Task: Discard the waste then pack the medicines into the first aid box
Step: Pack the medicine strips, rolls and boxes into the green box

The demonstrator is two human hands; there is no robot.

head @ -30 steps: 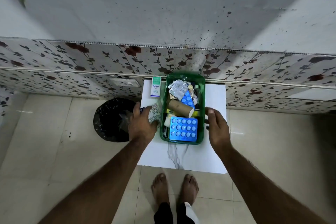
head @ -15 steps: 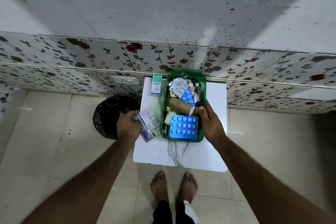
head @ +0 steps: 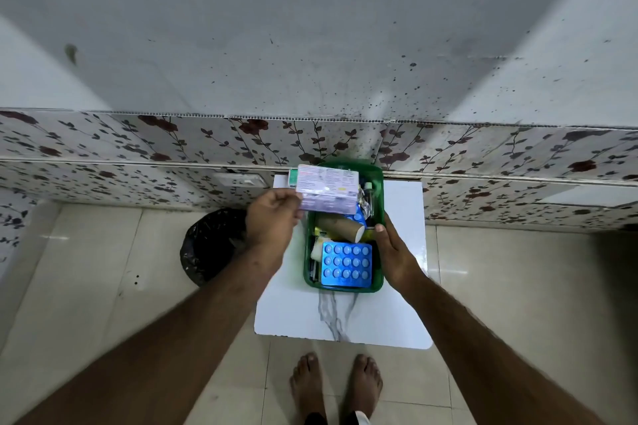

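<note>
Left hand (head: 272, 217) pinches a pale blister strip (head: 326, 191) by its left edge, raised over the far end of the green first aid box (head: 378, 183). Right hand (head: 393, 252) grips the box's right rim. Box sits on the white table (head: 397, 314); black bin (head: 210, 245) stands left of it.

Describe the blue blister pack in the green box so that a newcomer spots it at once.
On the white table stands a green box. At its near end, between both forearms, lies the blue blister pack. Unlike the brown roll behind it, it is flat, with rows of round pills.
</note>
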